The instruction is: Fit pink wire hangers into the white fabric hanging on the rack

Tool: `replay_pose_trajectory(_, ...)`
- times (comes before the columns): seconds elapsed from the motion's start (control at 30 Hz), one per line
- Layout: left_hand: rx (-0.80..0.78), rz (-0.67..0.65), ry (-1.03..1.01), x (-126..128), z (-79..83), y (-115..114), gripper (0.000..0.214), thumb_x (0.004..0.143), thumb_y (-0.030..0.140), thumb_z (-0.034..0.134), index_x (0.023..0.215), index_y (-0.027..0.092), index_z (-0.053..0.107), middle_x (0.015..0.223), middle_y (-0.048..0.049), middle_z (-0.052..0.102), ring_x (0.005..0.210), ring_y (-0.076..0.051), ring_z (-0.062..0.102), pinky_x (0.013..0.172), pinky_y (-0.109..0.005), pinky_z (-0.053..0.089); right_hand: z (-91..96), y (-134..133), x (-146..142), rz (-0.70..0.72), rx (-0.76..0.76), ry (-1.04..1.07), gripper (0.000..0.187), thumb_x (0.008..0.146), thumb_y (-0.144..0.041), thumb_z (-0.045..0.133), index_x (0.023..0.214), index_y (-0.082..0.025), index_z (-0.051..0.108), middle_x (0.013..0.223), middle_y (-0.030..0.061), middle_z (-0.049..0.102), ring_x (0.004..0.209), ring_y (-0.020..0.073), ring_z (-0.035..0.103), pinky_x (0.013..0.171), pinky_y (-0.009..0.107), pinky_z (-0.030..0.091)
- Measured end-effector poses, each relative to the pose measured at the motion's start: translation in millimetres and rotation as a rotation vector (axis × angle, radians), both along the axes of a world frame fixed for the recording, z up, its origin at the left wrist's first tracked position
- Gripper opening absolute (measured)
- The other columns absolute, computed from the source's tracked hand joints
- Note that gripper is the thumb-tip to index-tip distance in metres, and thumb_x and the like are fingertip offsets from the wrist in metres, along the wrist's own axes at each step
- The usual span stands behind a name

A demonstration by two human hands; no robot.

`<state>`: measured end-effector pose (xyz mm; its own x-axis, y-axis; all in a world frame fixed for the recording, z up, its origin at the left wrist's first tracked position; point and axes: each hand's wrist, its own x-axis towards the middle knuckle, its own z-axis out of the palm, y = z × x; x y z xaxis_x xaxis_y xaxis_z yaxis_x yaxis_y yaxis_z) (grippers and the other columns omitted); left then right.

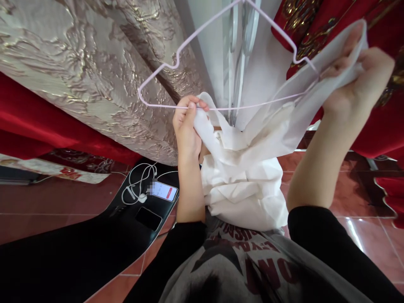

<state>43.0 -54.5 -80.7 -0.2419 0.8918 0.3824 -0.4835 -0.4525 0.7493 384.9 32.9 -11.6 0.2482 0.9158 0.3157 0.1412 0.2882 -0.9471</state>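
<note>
A thin pale-pink clothes hanger [208, 28] spans the upper middle, its right end inside a sheer white garment [246, 155]. The garment's lower folds bunch up over my lap. My left hand [188, 126] pinches the garment's edge beside the hanger's bottom bar, fingertips touching or very near the bar. Raised at the upper right, my right hand [356, 82] is closed on the garment's other side. Its fingers show dimly through the cloth, close to the hanger's right end. The hanger's hook is cut off by the top edge.
Textured beige-gold cloth [94, 84] hangs at left, red cloth with gold trim [385, 105] at right. White doors with handles [244, 42] stand ahead. On a black surface [94, 244] lie a lit phone [163, 190], a dark phone [149, 218] and white cables [134, 189]. Red tiles [350, 198] cover the floor.
</note>
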Motion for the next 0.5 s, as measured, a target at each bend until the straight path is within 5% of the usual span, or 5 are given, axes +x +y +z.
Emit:
replay_pose_trajectory(0.13, 0.017, -0.044, 0.006, -2.4, -2.7, 4.3, 0.011, 0.097, 0.033, 0.066, 0.091, 0.024, 0.065, 0.087, -0.0037, 0.064, 0.085, -0.018, 0.062, 0.065, -0.027, 0.049, -35.9, -44.1, -24.3, -0.272, 0.056, 0.369, 0.04, 0.09, -0.027, 0.028, 0.103, -0.019, 0.065, 0.143, 0.0045, 0.052, 0.059, 0.0102, 0.042, 0.052, 0.033, 0.031)
replay_pose_trajectory(0.3, -0.065, -0.051, -0.07, 10.5, -6.5, 4.9, 0.015, 0.096, 0.032, 0.068, 0.09, 0.02, 0.062, 0.086, -0.0049, 0.062, 0.09, -0.02, 0.066, 0.07, -0.027, 0.051, -61.9, -78.6, -99.4, -0.394, 0.257, 0.344, 0.031, 0.084, -0.037, 0.047, 0.105, -0.017, 0.058, 0.119, 0.0091, 0.065, 0.047, 0.0035, 0.015, 0.046, 0.03, 0.013)
replay_pose_trajectory(0.4, -0.039, -0.056, -0.07, 14.5, -8.0, 3.0, 0.012, 0.098, 0.031, 0.064, 0.093, 0.02, 0.062, 0.087, -0.0042, 0.061, 0.089, -0.019, 0.066, 0.072, -0.026, 0.053, -66.3, -75.7, -115.9, -0.287, 0.293, 0.028, 0.039, 0.091, -0.052, 0.046, 0.112, -0.021, 0.058, 0.125, 0.0077, 0.063, 0.052, 0.0074, 0.038, 0.047, 0.031, 0.03)
replay_pose_trajectory(0.5, -0.055, -0.029, 0.001, 13.2, -9.7, 1.9, 0.013, 0.099, 0.034, 0.063, 0.095, 0.021, 0.061, 0.09, -0.0047, 0.063, 0.094, -0.019, 0.066, 0.077, -0.026, 0.056, -67.8, -75.6, -104.9, -0.107, 0.234, -0.19, 0.058, 0.093, -0.07, 0.038, 0.124, -0.026, 0.057, 0.13, 0.0074, 0.06, 0.08, 0.0176, 0.062, 0.062, 0.037, 0.049)
